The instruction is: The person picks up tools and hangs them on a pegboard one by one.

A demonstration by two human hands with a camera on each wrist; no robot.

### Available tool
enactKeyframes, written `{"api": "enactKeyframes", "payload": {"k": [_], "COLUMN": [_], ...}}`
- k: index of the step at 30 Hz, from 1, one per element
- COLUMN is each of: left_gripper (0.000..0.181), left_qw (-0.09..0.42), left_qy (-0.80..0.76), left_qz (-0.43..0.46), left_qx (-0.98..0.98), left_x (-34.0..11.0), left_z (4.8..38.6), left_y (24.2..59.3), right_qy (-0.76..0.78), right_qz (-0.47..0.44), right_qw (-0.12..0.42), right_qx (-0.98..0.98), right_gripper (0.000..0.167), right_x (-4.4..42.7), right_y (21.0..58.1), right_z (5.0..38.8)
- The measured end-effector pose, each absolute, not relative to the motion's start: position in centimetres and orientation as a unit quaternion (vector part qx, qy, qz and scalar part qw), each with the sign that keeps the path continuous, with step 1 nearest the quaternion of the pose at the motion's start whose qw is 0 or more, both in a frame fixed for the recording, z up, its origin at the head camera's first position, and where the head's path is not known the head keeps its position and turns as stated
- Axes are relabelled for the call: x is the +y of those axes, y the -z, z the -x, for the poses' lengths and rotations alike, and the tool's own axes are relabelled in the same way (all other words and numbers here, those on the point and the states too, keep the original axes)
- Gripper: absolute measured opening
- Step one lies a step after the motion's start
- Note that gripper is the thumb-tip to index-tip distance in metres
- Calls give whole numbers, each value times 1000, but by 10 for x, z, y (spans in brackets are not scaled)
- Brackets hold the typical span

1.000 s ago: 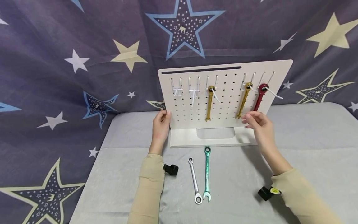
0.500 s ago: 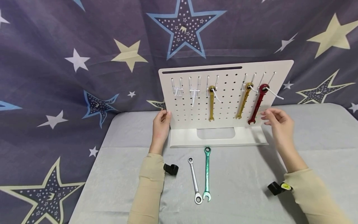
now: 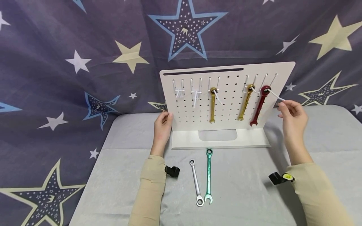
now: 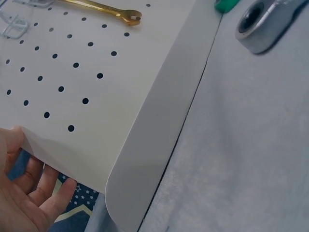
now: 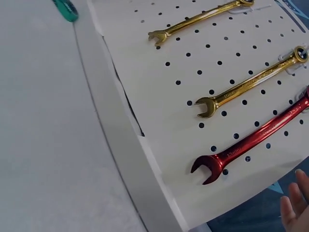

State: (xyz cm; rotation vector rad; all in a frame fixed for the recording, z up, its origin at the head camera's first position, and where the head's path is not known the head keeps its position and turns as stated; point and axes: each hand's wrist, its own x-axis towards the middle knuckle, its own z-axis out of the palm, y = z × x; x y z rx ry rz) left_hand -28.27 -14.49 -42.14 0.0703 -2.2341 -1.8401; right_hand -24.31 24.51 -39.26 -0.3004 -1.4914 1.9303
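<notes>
A white pegboard (image 3: 223, 113) stands upright on its base. My left hand (image 3: 163, 128) grips its left edge, thumb on the front and fingers behind, as the left wrist view shows. A red combination wrench (image 3: 258, 108) hangs on the rightmost white hook (image 3: 275, 94). At that hook's outer end, my right hand (image 3: 295, 122) has thumb and index fingertips together, seemingly pinching it. Left of the red wrench hang a gold wrench (image 3: 245, 105) and, farther left, another gold wrench (image 3: 212, 108). In the right wrist view, only some right-hand fingers (image 5: 294, 203) show, beside the board.
A silver wrench (image 3: 196, 182) and a green wrench (image 3: 208, 175) lie on the grey cloth (image 3: 240, 182) in front of the base. Two bare hooks, a left one (image 3: 179, 93) and its neighbour (image 3: 195, 95), sit on the board's left. A star-patterned curtain (image 3: 127, 84) hangs behind.
My right hand has moved right and up, from beside the red wrench's lower end to the tip of its hook. The red wrench hangs freely. My left hand stays at the board's edge.
</notes>
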Motion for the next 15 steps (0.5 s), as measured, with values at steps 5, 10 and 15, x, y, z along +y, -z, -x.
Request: {"api": "enactKeyframes", "payload": {"k": [5,10,15], "left_gripper": [28,28,25], "left_qw": [121,126,135], "left_qy": [629,626,624], "left_qz": [-28,-31,-32], "left_qx": [-768,-769,-769], "left_x": [-145,-144,-143], "left_z": [283,283,280], "left_y": [421,421,419], "right_qy": [-716,-690,-703], "right_qz": [127,121,107], "right_qw": [320,308,319], "right_qx": [-607,-644,-627], "right_gripper": [13,16,21], "right_x": [246,241,235], "right_y": [396,401,406], "right_z": [253,259,263]}}
